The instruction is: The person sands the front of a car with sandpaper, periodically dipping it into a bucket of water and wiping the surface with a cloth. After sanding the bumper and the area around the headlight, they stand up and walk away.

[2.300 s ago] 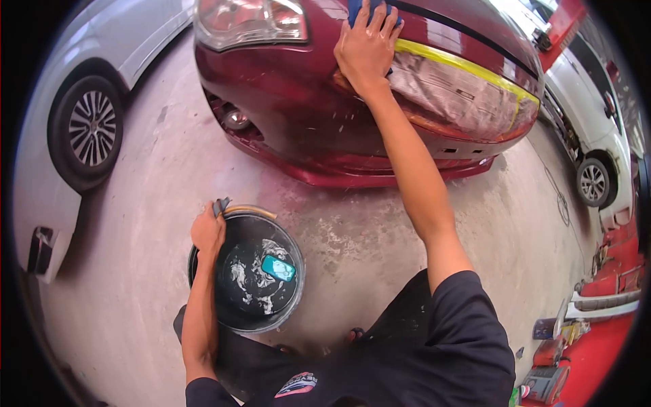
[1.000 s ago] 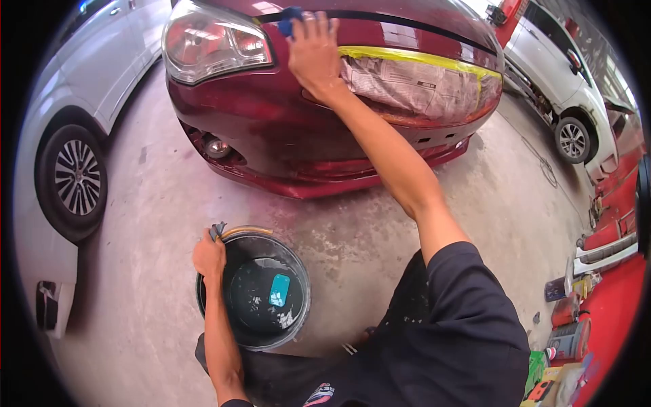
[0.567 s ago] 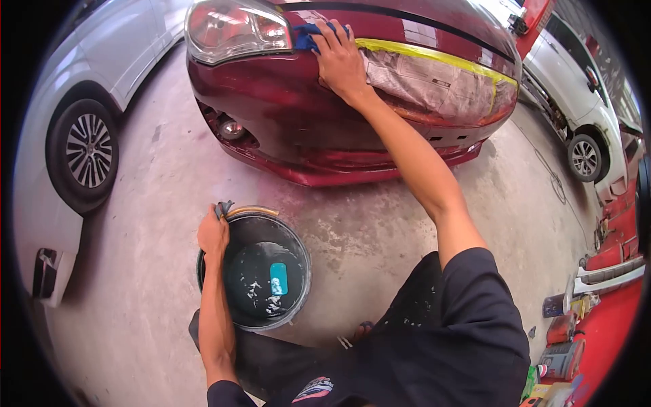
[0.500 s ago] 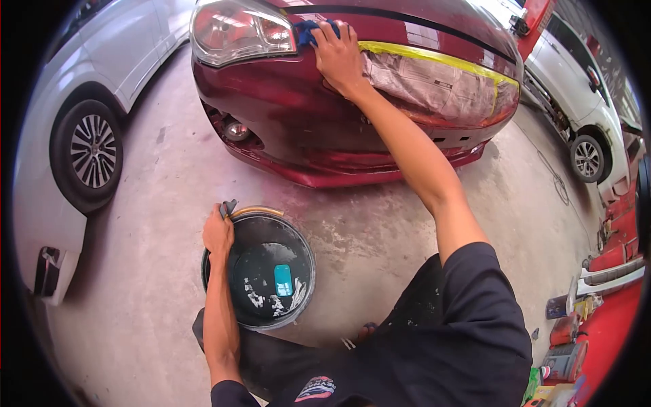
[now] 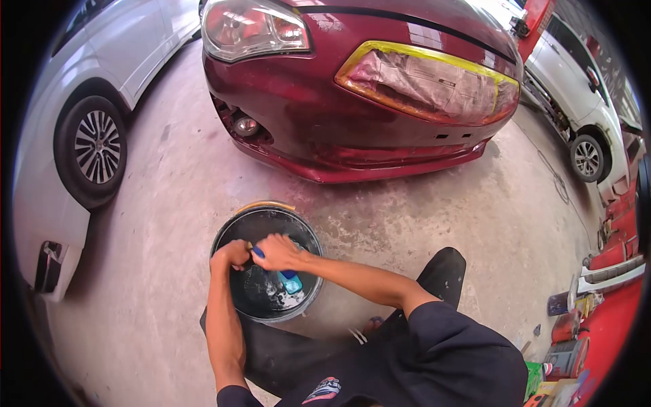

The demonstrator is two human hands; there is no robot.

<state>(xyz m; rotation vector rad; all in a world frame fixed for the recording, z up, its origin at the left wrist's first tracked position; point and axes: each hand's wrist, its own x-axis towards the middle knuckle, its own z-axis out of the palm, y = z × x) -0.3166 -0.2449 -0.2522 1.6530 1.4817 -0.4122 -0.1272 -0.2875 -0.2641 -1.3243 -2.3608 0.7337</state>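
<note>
Blue cloth is gripped in the right hand over the bucket, teal block at 4 o'clock; left hand's curled, contents can't be told. Probably being wrung, so firm twisting's likely needed next.

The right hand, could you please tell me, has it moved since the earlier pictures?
Yes: judged against the red car, the right hand has left its front, near the headlight, and come back over the black bucket.
</note>
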